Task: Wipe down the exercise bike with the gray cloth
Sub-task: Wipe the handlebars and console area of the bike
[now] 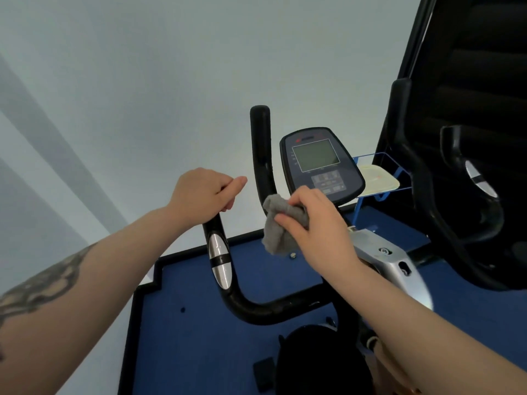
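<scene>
The left hand (204,192) curls around the top end of the exercise bike's (379,260) left handlebar (219,260), just above its silver sensor plate. The right hand (316,220) grips the bunched gray cloth (278,235) against the upright black bar (262,155) beside the console (320,163), loose cloth hanging below the fingers. The bike stands on a blue mat (199,337).

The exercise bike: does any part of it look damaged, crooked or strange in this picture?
Nothing stands out. The handlebar looks whole, the console sits in place with its screen blank, and no spill shows on the blue mat. The left hand grips the handlebar end; the right hand holds the gray cloth.
</scene>
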Tool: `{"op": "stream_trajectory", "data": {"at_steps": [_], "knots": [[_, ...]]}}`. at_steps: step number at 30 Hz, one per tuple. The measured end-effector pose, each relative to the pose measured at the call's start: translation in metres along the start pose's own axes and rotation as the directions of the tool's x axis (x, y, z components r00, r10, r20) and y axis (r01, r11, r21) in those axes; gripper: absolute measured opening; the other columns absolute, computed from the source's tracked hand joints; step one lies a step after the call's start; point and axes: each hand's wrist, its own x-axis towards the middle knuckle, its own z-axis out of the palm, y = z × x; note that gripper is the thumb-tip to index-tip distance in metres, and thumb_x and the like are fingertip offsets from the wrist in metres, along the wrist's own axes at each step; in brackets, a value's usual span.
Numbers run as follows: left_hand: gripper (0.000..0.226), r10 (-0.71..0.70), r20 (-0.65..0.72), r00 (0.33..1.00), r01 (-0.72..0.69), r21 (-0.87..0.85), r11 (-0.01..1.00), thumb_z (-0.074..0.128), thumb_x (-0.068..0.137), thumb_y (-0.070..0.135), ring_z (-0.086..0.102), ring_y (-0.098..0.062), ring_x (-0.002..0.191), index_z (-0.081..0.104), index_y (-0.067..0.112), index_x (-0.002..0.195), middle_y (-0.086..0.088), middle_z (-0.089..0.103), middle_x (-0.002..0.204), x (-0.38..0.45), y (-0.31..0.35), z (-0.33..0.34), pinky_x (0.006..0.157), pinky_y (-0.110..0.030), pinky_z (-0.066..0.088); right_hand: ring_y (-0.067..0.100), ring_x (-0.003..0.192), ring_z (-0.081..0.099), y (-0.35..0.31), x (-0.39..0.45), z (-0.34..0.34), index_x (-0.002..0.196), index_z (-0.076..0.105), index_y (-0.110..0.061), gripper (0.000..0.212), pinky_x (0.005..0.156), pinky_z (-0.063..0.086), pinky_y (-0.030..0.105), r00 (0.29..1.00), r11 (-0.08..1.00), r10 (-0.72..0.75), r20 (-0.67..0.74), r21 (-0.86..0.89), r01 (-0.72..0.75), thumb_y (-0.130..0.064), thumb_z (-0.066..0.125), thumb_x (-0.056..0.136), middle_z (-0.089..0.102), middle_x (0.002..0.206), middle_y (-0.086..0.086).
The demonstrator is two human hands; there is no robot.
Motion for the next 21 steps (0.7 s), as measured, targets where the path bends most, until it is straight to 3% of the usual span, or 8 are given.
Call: {"op": "stream_trajectory", "data": {"at_steps": [3,6,11,15,18,21], "knots": [[0.065,0.014,-0.064,0.998,-0.012,0.027,1.000,0.031,0.094,0.059,0.050,-0.005,0.042,0.051,0.021,0.045,0.011,0.050,0.039,-0.003,0.003,0.003,0.053,-0.026,0.039,0.014,0.085,0.050,0.001,0.001,0.000,0.088,0.047,-0.024,0.019,0.070,0.042,0.031,1.000,1.000,0.008,0.012,-0.024,-0.007,-0.032,0.065,0.090,0.050,0.091,-0.007],[0.070,0.047,-0.114,0.992,-0.041,0.051,0.998,0.024,0.091,0.058,0.053,-0.018,0.044,0.053,0.010,0.048,0.005,0.049,0.041,-0.006,0.005,0.000,0.052,-0.034,0.043,0.017,0.087,0.052,-0.015,0.028,0.014,0.093,0.046,-0.020,0.020,0.073,0.043,0.035,0.997,0.996,0.072,0.019,-0.052,-0.071,-0.034,0.061,0.093,0.050,0.094,-0.002],[0.071,0.050,-0.181,0.982,-0.037,0.073,0.997,0.022,0.092,0.054,0.053,-0.026,0.046,0.053,0.005,0.050,-0.007,0.054,0.047,-0.010,0.007,0.003,0.052,-0.041,0.045,0.014,0.082,0.048,-0.001,0.004,0.004,0.088,0.042,-0.025,0.023,0.067,0.040,0.031,1.000,0.997,0.002,0.022,-0.079,-0.001,-0.035,0.062,0.091,0.046,0.090,-0.006],[0.066,0.002,-0.135,0.991,-0.001,0.008,1.000,0.021,0.090,0.056,0.053,-0.017,0.048,0.049,0.017,0.046,0.004,0.051,0.044,-0.008,0.008,0.001,0.056,-0.034,0.044,0.016,0.085,0.048,-0.009,0.028,0.011,0.087,0.044,-0.022,0.020,0.069,0.041,0.032,1.000,1.000,0.022,0.004,0.000,-0.022,-0.027,0.063,0.092,0.047,0.091,-0.005],[0.059,-0.020,-0.072,0.997,0.018,-0.025,1.000,0.029,0.092,0.051,0.052,-0.008,0.050,0.047,0.025,0.043,0.011,0.050,0.042,-0.004,0.006,-0.002,0.060,-0.029,0.040,0.016,0.090,0.047,-0.021,0.046,0.024,0.092,0.045,-0.017,0.018,0.068,0.034,0.026,0.996,0.998,0.056,-0.075,0.020,-0.055,-0.025,0.062,0.093,0.045,0.095,-0.002],[0.058,-0.027,-0.086,0.996,0.025,-0.029,0.999,0.030,0.092,0.048,0.052,-0.006,0.049,0.049,0.024,0.042,0.012,0.047,0.039,-0.005,0.005,0.001,0.059,-0.027,0.040,0.010,0.081,0.047,-0.009,0.029,0.025,0.090,0.043,-0.022,0.020,0.061,0.034,0.021,0.997,0.998,0.057,-0.061,0.023,-0.056,-0.028,0.062,0.093,0.043,0.092,-0.006]]}}
